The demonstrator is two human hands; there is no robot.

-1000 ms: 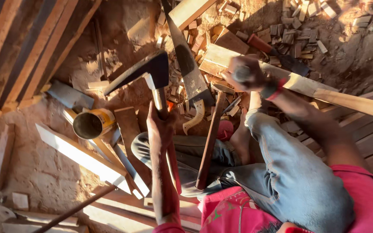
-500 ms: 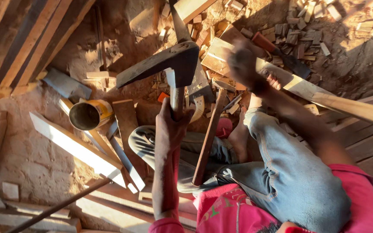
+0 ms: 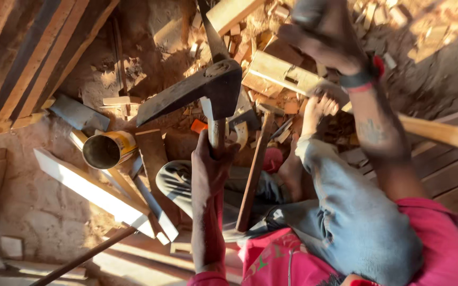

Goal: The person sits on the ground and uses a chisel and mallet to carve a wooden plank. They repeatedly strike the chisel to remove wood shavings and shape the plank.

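Item one: a round metal tin can (image 3: 106, 150), open mouth facing me, lying on its side on the dirt floor (image 3: 38, 196) to my left, among my wood offcuts. Around its body runs a yellow paper label (image 3: 125, 142) with a pale band. I see no signs or screens.

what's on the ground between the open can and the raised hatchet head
In the head view, a dark flat wooden board lies on the dirt between the can and the hatchet head. The left hand grips the hatchet's handle just right of that board.
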